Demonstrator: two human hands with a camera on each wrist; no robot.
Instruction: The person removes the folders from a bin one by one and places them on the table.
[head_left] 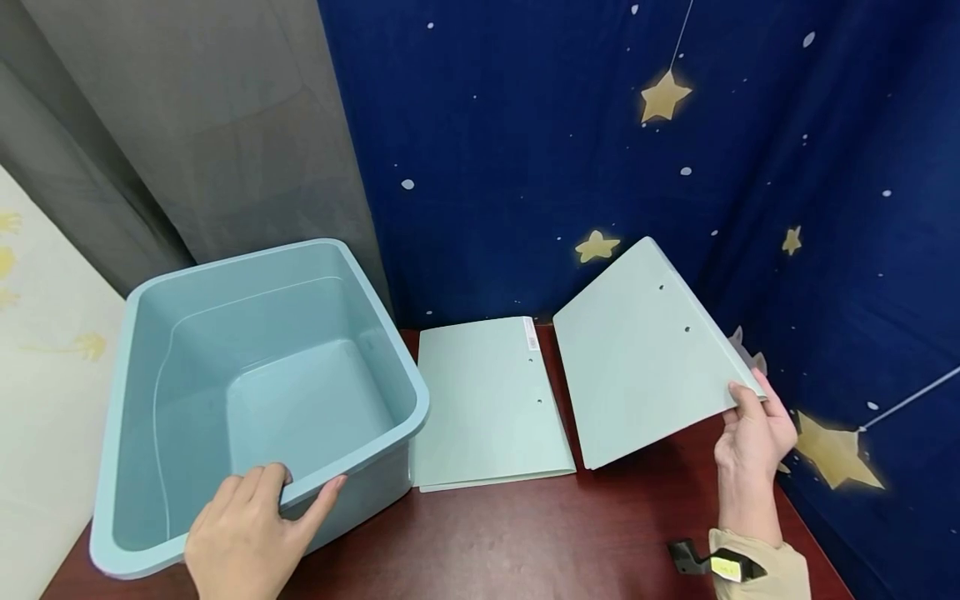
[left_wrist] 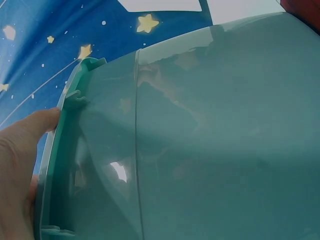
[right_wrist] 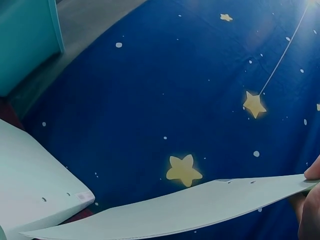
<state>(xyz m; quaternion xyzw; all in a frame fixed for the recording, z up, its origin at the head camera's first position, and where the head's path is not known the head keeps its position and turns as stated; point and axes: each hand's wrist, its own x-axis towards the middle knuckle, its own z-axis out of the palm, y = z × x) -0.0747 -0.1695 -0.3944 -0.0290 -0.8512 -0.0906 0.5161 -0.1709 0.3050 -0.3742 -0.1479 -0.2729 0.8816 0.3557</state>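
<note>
On the left of the head view my left hand (head_left: 243, 529) grips the near rim of a blue-grey plastic tub (head_left: 168, 417), thumb outside and fingers curled over the edge. The left wrist view shows the tub's outer wall (left_wrist: 215, 125) with the thumb at its rim. My right hand (head_left: 753, 433) pinches the right corner of a pale green folder (head_left: 645, 358), thumb on top. That folder is tilted, its right side raised and its left edge low near the table. Another pale green folder (head_left: 483, 408) lies flat between the tub and the tilted one, with a small label at its top corner.
A dark red-brown table (head_left: 517, 542) carries the tub and folders. Behind it hang a navy curtain (head_left: 510, 150) with yellow stars and a grey curtain (head_left: 210, 125). A white patterned surface (head_left: 45, 400) stands at the far left. The tub's inside shows no contents.
</note>
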